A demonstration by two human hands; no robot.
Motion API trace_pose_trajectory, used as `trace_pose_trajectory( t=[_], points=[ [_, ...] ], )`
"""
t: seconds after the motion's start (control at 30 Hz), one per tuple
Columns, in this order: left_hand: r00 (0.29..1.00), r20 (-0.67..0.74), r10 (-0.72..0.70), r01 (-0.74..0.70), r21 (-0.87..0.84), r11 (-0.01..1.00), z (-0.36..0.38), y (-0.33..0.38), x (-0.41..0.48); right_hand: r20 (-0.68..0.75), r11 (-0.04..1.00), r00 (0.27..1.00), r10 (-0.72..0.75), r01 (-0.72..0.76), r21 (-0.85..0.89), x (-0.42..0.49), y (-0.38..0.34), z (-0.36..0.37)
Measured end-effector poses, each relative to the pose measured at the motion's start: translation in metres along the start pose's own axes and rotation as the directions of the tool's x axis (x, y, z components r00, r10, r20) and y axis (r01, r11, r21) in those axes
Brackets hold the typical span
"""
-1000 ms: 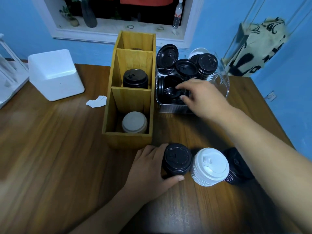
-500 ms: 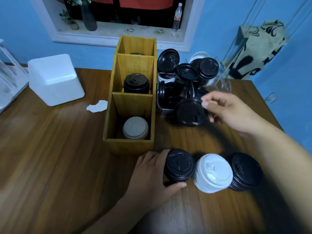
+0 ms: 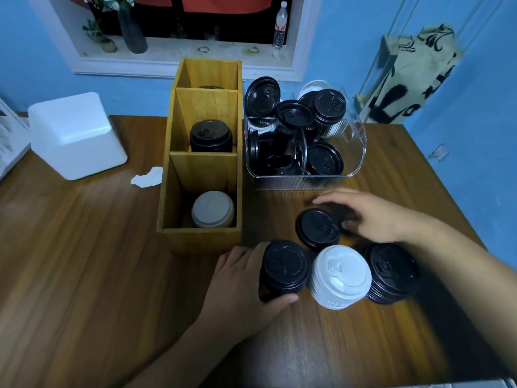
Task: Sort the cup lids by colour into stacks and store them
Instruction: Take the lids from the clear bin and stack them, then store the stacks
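Dark wooden worktop (image 3: 84,275) fills the near view, and closest on it the left hand (image 3: 243,287) is wrapped round the left black stack (image 3: 285,268), thumb curled across its front and fingers on its far-left side, steadying it upright. Touching that stack stands the white stack (image 3: 340,275), and just beside that the right black stack (image 3: 391,273). Just behind them the right hand (image 3: 375,217) reaches in from the right with fingers arched over a single black lid (image 3: 319,228) and the thumb at its edge, clamped on it; whether the lid rests on the wood or hangs just above it cannot be told. Further back, the wooden organiser (image 3: 201,239) holds pale lids (image 3: 212,210) in its near compartment and stored black lids (image 3: 211,135) in the middle one; the far compartment's contents barely show. Beside it the clear bin (image 3: 352,152) still carries many loose black lids and at least one white lid (image 3: 313,86) at the back. The job looks roughly midway: some lids are stored and three stacks are building, but the bin needs emptying and these stacks need putting away. Beyond is a blue wall (image 3: 349,37).
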State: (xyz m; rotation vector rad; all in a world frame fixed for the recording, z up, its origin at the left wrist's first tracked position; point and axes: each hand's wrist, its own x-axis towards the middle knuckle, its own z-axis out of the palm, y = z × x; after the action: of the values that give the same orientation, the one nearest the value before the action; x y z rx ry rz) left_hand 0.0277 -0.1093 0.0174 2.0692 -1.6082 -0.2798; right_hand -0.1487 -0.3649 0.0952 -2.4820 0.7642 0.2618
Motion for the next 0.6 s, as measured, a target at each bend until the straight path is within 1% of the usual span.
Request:
trace_pose_trajectory(
  t=[0.07, 0.1, 0.13, 0.17, 0.23, 0.27, 0.3, 0.37, 0.4, 0.43, 0.47, 0.5, 0.6],
  points=[
    [1.0, -0.011, -0.007, 0.006, -0.006, 1.0, 0.0, 0.0, 0.0, 0.194, 0.995, 0.978, -0.07, 0.082, -0.056, 0.001, -0.01, -0.001],
    [1.0, -0.012, -0.009, 0.009, -0.006, 1.0, 0.0, 0.001, 0.0, 0.26, 0.989, 0.963, -0.078, 0.107, -0.099, 0.004, -0.014, 0.001],
    [1.0, -0.012, -0.01, 0.01, -0.001, 1.0, 0.0, 0.001, 0.0, 0.298, 0.983, 0.951, -0.077, 0.123, -0.138, 0.007, -0.018, 0.002],
    [1.0, -0.01, -0.01, 0.01, 0.004, 1.0, 0.0, 0.001, 0.0, 0.304, 0.975, 0.95, -0.077, 0.136, -0.178, 0.009, -0.02, 0.002],
    [1.0, -0.014, -0.005, 0.005, 0.006, 1.0, -0.001, 0.001, 0.0, 0.246, 0.948, 0.968, -0.054, 0.126, -0.291, 0.013, -0.019, 0.003],
    [1.0, -0.018, -0.003, 0.003, 0.002, 1.0, -0.001, 0.002, 0.0, 0.181, 0.928, 0.983, -0.006, 0.073, -0.366, 0.013, -0.018, 0.004],
    [1.0, -0.019, -0.002, 0.002, -0.001, 1.0, -0.001, 0.002, 0.0, 0.094, 0.897, 0.993, 0.073, -0.024, -0.442, 0.012, -0.017, 0.003],
    [1.0, -0.017, -0.003, 0.003, -0.002, 1.0, -0.001, 0.002, 0.0, -0.066, 0.787, 0.967, 0.247, -0.24, -0.569, 0.009, -0.016, 0.005],
    [1.0, -0.017, -0.005, 0.005, -0.003, 1.0, -0.002, 0.002, 0.0, -0.09, 0.76, 0.951, 0.295, -0.291, -0.582, 0.007, -0.012, 0.008],
    [1.0, -0.017, -0.008, 0.008, -0.005, 1.0, -0.002, 0.003, 0.0, -0.088, 0.772, 0.946, 0.313, -0.307, -0.557, 0.004, -0.008, 0.01],
    [1.0, -0.014, -0.011, 0.011, -0.006, 1.0, -0.002, 0.003, 0.001, -0.062, 0.805, 0.947, 0.314, -0.3, -0.512, 0.0, -0.003, 0.008],
    [1.0, -0.011, -0.011, 0.011, -0.005, 1.0, -0.002, 0.003, 0.001, -0.031, 0.845, 0.958, 0.285, -0.267, -0.464, -0.003, 0.002, 0.006],
    [1.0, -0.009, -0.013, 0.013, 0.005, 1.0, -0.002, 0.003, 0.001, 0.027, 0.939, 0.993, 0.116, -0.101, -0.329, -0.005, 0.016, 0.001]
  ],
)
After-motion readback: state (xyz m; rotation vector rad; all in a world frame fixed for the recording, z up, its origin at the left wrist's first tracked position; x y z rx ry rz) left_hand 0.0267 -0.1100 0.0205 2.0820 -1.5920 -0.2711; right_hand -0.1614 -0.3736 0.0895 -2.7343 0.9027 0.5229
